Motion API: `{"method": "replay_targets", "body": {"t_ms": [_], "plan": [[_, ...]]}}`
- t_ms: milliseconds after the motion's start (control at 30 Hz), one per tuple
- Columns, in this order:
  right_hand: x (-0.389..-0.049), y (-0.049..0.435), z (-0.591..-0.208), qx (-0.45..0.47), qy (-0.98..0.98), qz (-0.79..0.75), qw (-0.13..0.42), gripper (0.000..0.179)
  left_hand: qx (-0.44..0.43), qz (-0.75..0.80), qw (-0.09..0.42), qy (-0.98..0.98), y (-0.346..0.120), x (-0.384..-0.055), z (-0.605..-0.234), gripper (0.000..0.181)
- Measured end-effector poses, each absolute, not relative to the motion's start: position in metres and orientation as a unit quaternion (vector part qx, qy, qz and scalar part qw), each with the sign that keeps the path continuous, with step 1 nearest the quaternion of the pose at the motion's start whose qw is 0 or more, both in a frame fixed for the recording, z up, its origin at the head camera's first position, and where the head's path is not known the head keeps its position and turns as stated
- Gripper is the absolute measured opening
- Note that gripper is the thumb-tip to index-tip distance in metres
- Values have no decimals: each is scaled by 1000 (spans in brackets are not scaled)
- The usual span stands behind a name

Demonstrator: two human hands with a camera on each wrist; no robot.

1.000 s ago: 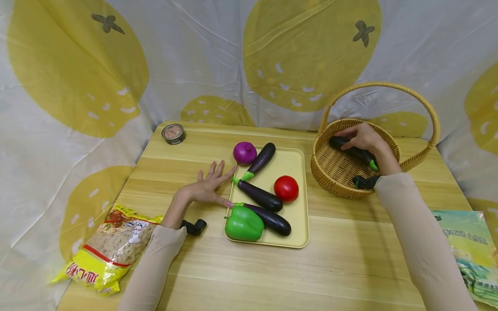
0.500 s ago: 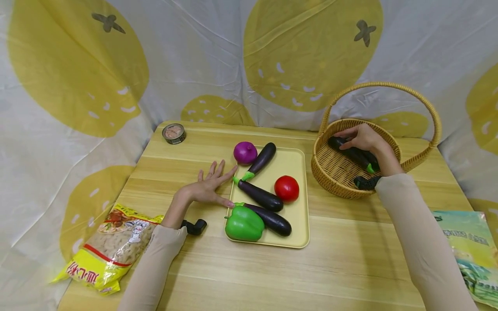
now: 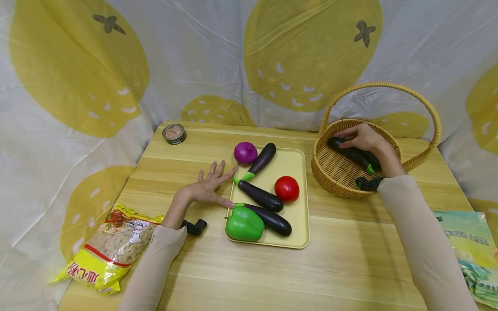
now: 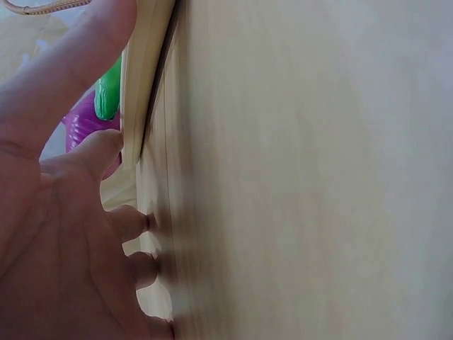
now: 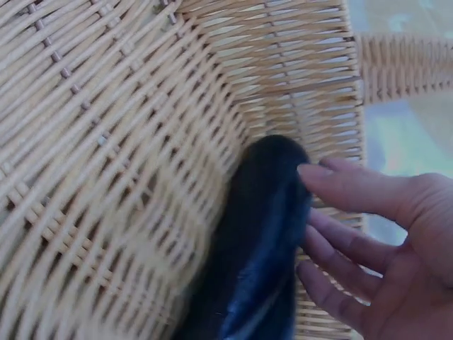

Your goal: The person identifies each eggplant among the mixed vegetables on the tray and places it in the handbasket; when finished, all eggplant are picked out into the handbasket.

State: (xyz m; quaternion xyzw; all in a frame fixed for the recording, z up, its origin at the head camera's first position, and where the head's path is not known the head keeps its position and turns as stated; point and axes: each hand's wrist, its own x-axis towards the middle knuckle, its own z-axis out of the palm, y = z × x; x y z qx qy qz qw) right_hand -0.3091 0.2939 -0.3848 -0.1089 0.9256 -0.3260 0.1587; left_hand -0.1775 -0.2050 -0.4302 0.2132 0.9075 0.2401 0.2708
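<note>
In the head view my right hand (image 3: 362, 139) reaches into the wicker basket (image 3: 324, 177), over an eggplant (image 3: 350, 152) lying inside. A second eggplant shows beside it, partly hidden by the hand. The right wrist view has the thumb and loosely bent fingertips at the upper side of the dark eggplant (image 5: 258, 234). My left hand (image 3: 204, 190) spreads its fingers at the left edge of the yellow tray (image 3: 299, 224). On that tray are an onion (image 3: 245, 153), a tomato (image 3: 286, 188), a green bell pepper (image 3: 244, 223) and several eggplants (image 3: 260, 195).
A yellow food bag (image 3: 116, 246) lies at the table's left side, and a green bag (image 3: 467, 246) at the right. Near the back left corner sits a round tin (image 3: 173, 134). The basket's tall handle (image 3: 389, 85) arches above my right hand. Fabric with lemon prints surrounds the table.
Since one second ago the eggplant under my right hand has shifted slightly left and toward me, uncovering part of the second eggplant. Over the last half second little moves. The left hand stays still.
</note>
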Motion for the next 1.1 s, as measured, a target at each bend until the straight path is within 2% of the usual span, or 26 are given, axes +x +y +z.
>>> {"method": "replay_targets", "body": {"t_ms": [333, 500, 633, 900, 1100], "plan": [[-288, 275, -342, -206, 928, -260, 168, 44, 213, 240, 268, 909, -205, -178, -430, 116], [-274, 253, -322, -261, 911, -258, 189, 38, 211, 239, 269, 909, -205, -177, -430, 116], [-268, 230, -314, -274, 896, -282, 208, 41, 213, 241, 269, 908, -205, -178, -431, 116], [-279, 176, -330, -297, 861, -352, 215, 54, 211, 238, 270, 909, -205, -177, -431, 115], [-291, 144, -354, -328, 832, -386, 226, 53, 215, 242, 264, 908, -205, -178, -433, 115]]}}
